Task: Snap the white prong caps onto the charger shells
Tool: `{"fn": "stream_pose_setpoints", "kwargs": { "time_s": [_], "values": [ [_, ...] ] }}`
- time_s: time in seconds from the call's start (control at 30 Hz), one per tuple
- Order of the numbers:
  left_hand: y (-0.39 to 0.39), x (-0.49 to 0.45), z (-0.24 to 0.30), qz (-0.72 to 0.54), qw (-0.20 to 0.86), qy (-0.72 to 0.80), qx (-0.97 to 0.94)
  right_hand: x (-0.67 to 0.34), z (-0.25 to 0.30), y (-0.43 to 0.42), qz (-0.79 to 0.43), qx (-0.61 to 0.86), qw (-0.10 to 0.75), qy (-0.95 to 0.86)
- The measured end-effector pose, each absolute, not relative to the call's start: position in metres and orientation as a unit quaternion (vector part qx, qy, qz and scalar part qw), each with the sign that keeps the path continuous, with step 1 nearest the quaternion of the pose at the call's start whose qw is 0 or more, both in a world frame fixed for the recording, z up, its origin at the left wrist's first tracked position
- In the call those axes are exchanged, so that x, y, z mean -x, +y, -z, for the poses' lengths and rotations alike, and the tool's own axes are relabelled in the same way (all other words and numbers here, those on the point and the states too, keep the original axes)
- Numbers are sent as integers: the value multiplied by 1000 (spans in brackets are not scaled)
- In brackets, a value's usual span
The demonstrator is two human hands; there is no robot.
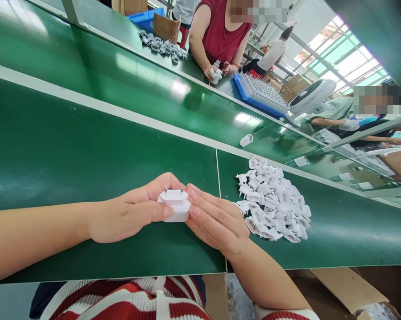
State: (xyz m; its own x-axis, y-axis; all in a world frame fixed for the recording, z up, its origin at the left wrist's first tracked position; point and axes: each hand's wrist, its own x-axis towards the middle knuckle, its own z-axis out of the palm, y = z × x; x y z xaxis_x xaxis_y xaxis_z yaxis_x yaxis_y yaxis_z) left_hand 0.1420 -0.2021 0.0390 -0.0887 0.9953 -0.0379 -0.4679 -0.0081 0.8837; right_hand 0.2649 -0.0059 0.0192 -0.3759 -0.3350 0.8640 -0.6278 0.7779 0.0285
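A white two-pin plug charger [177, 210] is held low over the green bench, its metal pins pointing up and away from me. My left hand [133, 213] is closed on it, thumb on the near face and fingers mostly hidden behind. From the other side, my right hand [216, 218] presses its fingers against the charger's right edge, so both hands grip it. Just right of my right hand lies a heap of white plug housings [273, 200], some with pins showing.
Beyond a pale rail runs a green conveyor belt [147, 84] carrying a white charger body [246, 140] and other white pieces. A co-worker [216, 35] across it handles white parts beside a blue tray [260, 95] of upright pins. A fan [311, 95] stands nearby. Cardboard boxes [350, 289] sit below.
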Motion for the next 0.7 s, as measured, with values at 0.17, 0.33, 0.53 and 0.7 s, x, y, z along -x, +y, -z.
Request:
{"fn": "stream_pose_setpoints", "kwargs": {
  "time_s": [0.17, 0.33, 0.53, 0.7],
  "values": [
    [-201, -144, -37, -638, 587, 384, -319, -270, -26, -9, -142, -295, 463, -824],
    [-201, -147, -34, -645, 580, 382, -320, -272, -26, -12, -133, -282, 450, -837],
    [-202, -141, -34, -625, 587, 383, -345, -272, -24, -10, -147, -287, 460, -827],
    [-202, -142, -34, -626, 568, 394, -361, -272, -27, -15, -155, -278, 451, -834]
  ]
}}
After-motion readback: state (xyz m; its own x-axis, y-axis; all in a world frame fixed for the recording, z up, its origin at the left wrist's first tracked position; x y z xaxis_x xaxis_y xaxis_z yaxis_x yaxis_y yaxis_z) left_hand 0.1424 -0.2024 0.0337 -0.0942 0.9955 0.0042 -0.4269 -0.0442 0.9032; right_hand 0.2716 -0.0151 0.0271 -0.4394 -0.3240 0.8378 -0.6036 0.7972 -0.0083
